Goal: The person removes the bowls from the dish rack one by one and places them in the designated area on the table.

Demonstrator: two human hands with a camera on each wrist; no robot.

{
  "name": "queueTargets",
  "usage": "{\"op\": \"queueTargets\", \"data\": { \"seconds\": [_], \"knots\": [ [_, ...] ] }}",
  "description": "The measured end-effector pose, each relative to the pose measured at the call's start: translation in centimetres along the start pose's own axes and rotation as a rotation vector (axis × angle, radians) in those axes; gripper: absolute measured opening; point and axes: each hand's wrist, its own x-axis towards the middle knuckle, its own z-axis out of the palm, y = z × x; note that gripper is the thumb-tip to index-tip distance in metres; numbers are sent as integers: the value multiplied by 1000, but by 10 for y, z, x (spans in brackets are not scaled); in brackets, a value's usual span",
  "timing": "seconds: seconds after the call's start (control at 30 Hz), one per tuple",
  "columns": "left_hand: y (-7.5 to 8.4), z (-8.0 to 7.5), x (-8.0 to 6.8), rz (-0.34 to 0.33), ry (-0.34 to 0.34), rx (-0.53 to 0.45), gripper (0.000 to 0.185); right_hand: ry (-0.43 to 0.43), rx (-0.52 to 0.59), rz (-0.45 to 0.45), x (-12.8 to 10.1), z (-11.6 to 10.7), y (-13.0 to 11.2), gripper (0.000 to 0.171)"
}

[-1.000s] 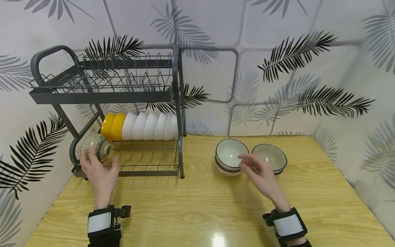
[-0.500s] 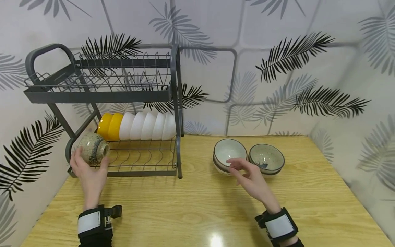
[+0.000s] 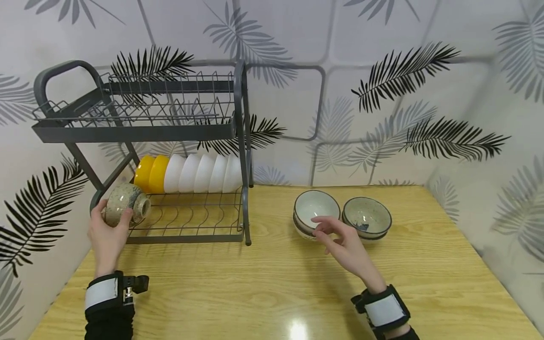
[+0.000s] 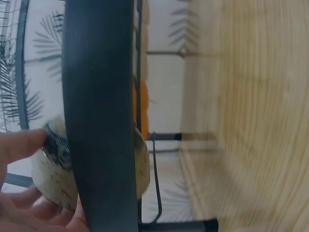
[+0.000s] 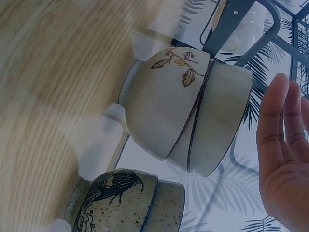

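A speckled bowl (image 3: pixel 126 209) is gripped on its side by the left hand (image 3: pixel 106 236) at the left end of the dish rack (image 3: pixel 140 132), lower tier. To the rack's right, four stacked bowls (image 3: pixel 340 216) remain untouched; the right hand (image 3: pixel 346 245) hovers, fingers relaxed.
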Motion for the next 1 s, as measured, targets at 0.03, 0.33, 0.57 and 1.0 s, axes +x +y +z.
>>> {"op": "queueTargets", "data": {
  "seconds": [0.03,0.33,0.57,1.0],
  "knots": [
    [-2,-2,2,10,-10,22,62,1,0,-3,0,0,0,27],
    [-12,-14,21,16,-137,45,38,-5,-8,14,0,1,0,28],
    [-13,-19,28,7,-285,-42,49,-15,-6,31,0,1,0,27],
    [-14,-19,30,1,-316,-61,49,-12,-4,25,0,0,0,26]
  ]
}}
